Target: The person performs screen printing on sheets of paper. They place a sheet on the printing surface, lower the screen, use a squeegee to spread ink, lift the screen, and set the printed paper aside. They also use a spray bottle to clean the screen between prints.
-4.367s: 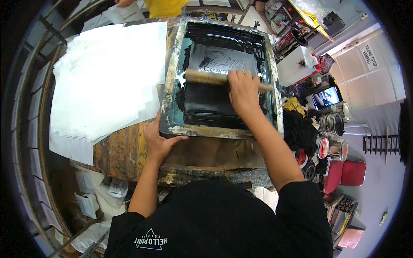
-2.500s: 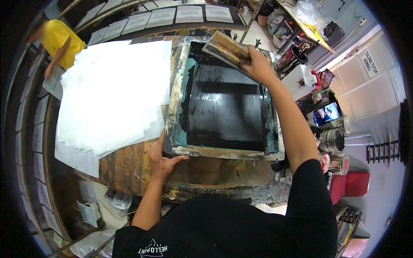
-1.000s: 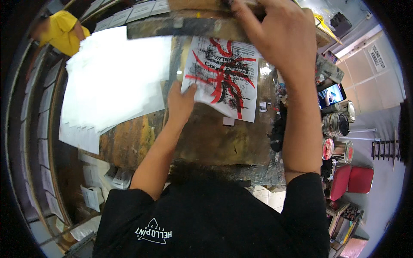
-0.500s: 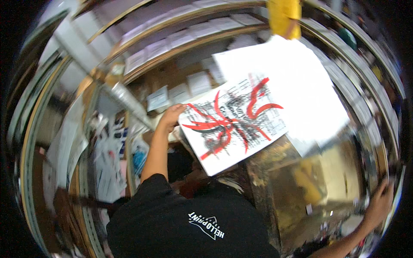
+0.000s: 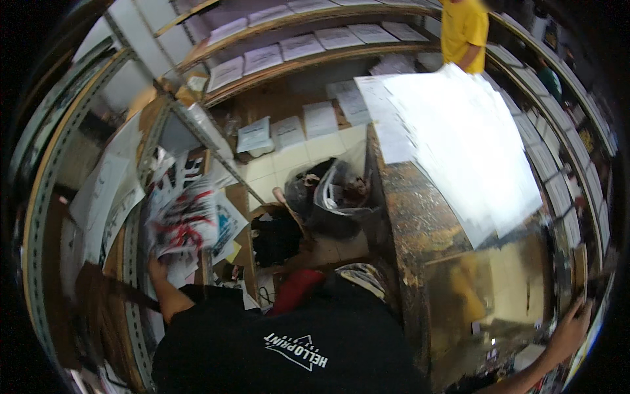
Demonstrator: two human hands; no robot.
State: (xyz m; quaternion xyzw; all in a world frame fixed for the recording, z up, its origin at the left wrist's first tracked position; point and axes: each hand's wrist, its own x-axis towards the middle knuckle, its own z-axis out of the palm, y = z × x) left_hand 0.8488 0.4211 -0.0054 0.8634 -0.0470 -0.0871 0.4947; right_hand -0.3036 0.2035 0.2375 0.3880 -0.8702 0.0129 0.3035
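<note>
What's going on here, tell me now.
A person's left hand holds a blurred red-and-black printed sheet by the shelving at left. The right hand is out at the far right by a wooden edge; its grip is unclear. White paper lies stacked on the worktable, and a co-worker in yellow stands beyond it.

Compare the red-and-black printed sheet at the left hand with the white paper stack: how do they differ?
The printed sheet carries red and black marks; the white stack looks plain. The printed sheet appears curved, at the left hand; the white stack lies spread on the table. Both look like paper.
</note>
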